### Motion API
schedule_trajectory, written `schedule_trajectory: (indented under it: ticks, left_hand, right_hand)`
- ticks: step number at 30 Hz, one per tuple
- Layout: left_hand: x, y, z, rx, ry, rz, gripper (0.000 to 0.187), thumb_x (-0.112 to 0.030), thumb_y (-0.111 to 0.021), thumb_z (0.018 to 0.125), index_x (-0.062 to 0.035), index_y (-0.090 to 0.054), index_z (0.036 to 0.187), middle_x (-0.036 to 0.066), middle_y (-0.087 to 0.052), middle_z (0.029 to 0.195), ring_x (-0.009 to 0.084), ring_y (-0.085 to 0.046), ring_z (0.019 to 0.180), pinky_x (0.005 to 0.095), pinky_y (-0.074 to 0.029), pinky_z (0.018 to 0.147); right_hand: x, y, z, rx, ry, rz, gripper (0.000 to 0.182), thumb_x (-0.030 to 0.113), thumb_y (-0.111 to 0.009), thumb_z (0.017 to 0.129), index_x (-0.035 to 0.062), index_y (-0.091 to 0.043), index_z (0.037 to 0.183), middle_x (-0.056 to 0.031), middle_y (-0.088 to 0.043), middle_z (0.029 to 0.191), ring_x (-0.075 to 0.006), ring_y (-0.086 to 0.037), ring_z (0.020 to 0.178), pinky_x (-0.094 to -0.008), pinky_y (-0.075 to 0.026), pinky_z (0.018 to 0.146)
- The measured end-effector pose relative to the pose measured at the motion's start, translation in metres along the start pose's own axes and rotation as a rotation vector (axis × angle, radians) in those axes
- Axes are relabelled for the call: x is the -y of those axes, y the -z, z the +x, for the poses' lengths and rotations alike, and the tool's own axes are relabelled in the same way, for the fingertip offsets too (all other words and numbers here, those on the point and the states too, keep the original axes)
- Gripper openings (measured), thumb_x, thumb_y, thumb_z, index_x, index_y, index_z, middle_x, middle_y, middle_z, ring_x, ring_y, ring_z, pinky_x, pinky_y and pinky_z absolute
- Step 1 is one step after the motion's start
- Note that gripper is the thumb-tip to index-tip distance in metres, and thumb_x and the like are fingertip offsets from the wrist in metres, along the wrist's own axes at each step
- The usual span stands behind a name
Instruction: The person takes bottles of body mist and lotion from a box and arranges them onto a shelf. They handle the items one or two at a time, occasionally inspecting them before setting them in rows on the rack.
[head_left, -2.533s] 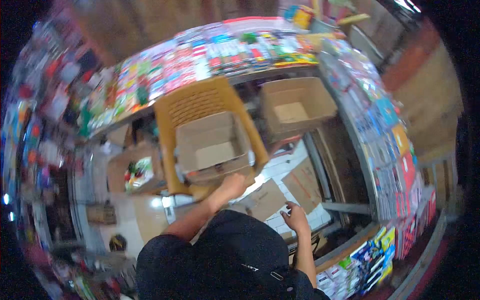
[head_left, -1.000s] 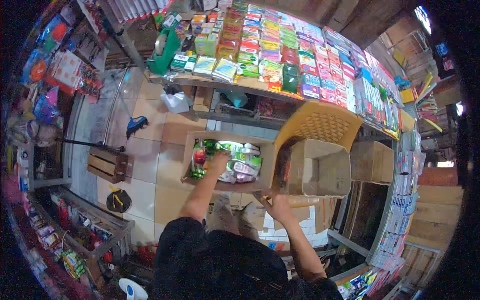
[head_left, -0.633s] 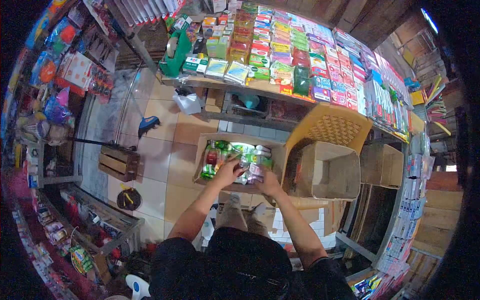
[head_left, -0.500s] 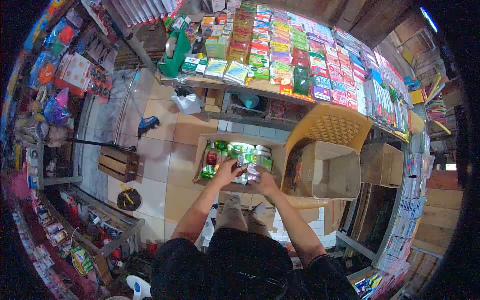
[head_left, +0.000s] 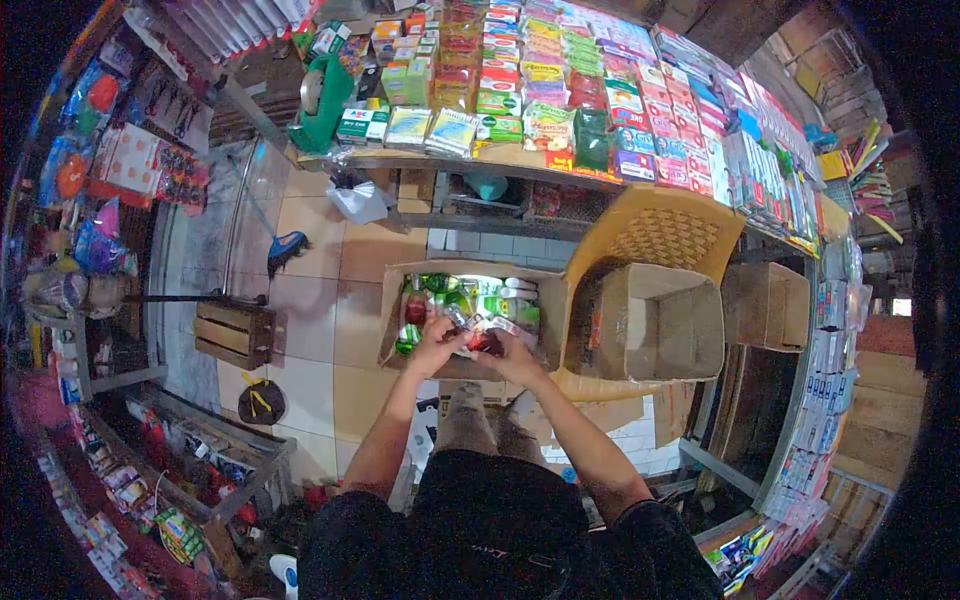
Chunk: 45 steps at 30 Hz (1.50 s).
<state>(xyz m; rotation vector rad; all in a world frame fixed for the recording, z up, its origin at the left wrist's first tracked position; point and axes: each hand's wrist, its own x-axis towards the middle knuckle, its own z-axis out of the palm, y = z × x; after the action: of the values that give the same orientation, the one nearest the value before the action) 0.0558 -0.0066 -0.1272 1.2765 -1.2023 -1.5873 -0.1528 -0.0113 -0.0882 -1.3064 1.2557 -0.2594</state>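
Red item [head_left: 479, 341] now shows between right hand [head_left: 514, 361], gripping it, and left hand [head_left: 434, 351], hold unclear; both drawn closer over packed carton [head_left: 551, 312], so handling looks two-handed.

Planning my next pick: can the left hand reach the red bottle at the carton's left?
Probably yes: nothing visibly covers the red bottle and the left hand is near, but it seems busy with another red item.
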Motion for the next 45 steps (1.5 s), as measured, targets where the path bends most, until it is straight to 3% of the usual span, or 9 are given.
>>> schedule_trajectory:
  ticks: [8,11,14,18,24,27,30,37,45]
  left_hand:
    - [-0.049,0.002,-0.004,0.049,0.166,-0.434,0.026,-0.002,-0.067,0.080,-0.0014,-0.064,0.106,0.007,-0.066,0.104,0.0145,-0.061,0.096,0.0281,-0.048,0.082]
    - [-0.036,0.026,0.011,-0.296,0.450,0.409,0.023,-0.008,-0.063,0.082,-0.0010,-0.064,0.105,0.013,-0.066,0.105,0.0223,-0.063,0.098,0.0337,-0.050,0.083]
    - [-0.011,0.036,0.030,-0.313,0.520,0.957,0.023,-0.016,-0.060,0.085,-0.0015,-0.064,0.102,0.019,-0.066,0.102,0.0326,-0.065,0.094,0.0418,-0.052,0.082]
    - [0.114,0.053,0.062,-0.507,0.454,1.150,0.023,-0.022,-0.056,0.089,-0.0024,-0.065,0.098,0.021,-0.067,0.097,0.0382,-0.065,0.090,0.0457,-0.052,0.082]
    - [0.113,0.056,0.076,-0.287,0.636,1.192,0.022,-0.024,-0.061,0.085,-0.0047,-0.067,0.094,0.021,-0.067,0.097,0.0364,-0.065,0.087,0.0450,-0.052,0.076]
    - [0.125,0.071,0.069,-0.286,0.342,1.109,0.022,-0.026,-0.068,0.080,-0.0054,-0.066,0.089,0.021,-0.067,0.096,0.0360,-0.065,0.083,0.0422,-0.052,0.071]
    - [0.032,0.051,0.040,-0.367,0.344,0.716,0.019,-0.015,-0.068,0.079,-0.0065,-0.064,0.096,0.016,-0.067,0.094,0.0304,-0.065,0.086,0.0381,-0.051,0.072]
    - [-0.072,-0.002,-0.012,-0.138,0.094,-0.881,0.040,0.000,-0.058,0.080,-0.0014,-0.052,0.119,0.009,-0.062,0.107,0.0221,-0.062,0.097,0.0347,-0.049,0.088]
    - [-0.178,-0.097,-0.001,0.169,-0.069,-0.337,0.040,-0.005,-0.074,0.075,0.0000,-0.058,0.111,0.004,-0.065,0.098,0.0127,-0.061,0.091,0.0288,-0.050,0.083]
  right_hand:
    - [-0.004,0.035,-0.041,-0.096,0.032,0.368,0.032,0.016,-0.072,0.086,0.0017,-0.061,0.112,-0.0020,-0.065,0.098,-0.0109,-0.058,0.091,-0.0265,-0.046,0.084]
    - [-0.009,0.061,-0.070,-0.202,-0.056,0.385,0.030,0.019,-0.075,0.083,0.0040,-0.063,0.106,-0.0017,-0.066,0.094,-0.0097,-0.059,0.084,-0.0255,-0.048,0.075]
    - [0.009,0.076,-0.093,-0.232,-0.052,0.463,0.028,0.015,-0.077,0.081,0.0049,-0.063,0.104,-0.0014,-0.066,0.092,-0.0080,-0.059,0.081,-0.0236,-0.049,0.070]
    - [-0.007,0.067,-0.103,-0.289,0.006,0.501,0.029,0.008,-0.076,0.080,0.0035,-0.062,0.105,-0.0009,-0.066,0.093,-0.0086,-0.060,0.084,-0.0242,-0.049,0.075]
    - [-0.001,0.047,-0.116,-0.277,0.027,0.491,0.030,0.005,-0.073,0.082,0.0037,-0.061,0.109,-0.0003,-0.065,0.101,-0.0097,-0.059,0.092,-0.0269,-0.047,0.086]
    - [0.009,0.039,-0.117,-0.304,0.004,0.522,0.030,0.009,-0.075,0.082,0.0039,-0.062,0.108,0.0005,-0.065,0.094,-0.0079,-0.058,0.086,-0.0251,-0.048,0.080]
    - [0.014,0.037,-0.117,-0.311,0.022,0.542,0.031,0.010,-0.075,0.082,0.0047,-0.062,0.109,0.0012,-0.065,0.094,-0.0071,-0.058,0.085,-0.0243,-0.047,0.079]
    - [0.050,0.042,-0.120,-0.327,0.094,0.590,0.031,0.010,-0.075,0.082,0.0051,-0.062,0.109,0.0014,-0.066,0.096,-0.0060,-0.059,0.087,-0.0234,-0.047,0.079]
    - [0.097,0.065,-0.169,-0.517,0.322,0.646,0.031,0.005,-0.075,0.080,0.0036,-0.063,0.109,0.0004,-0.066,0.097,-0.0059,-0.058,0.086,-0.0226,-0.049,0.075]
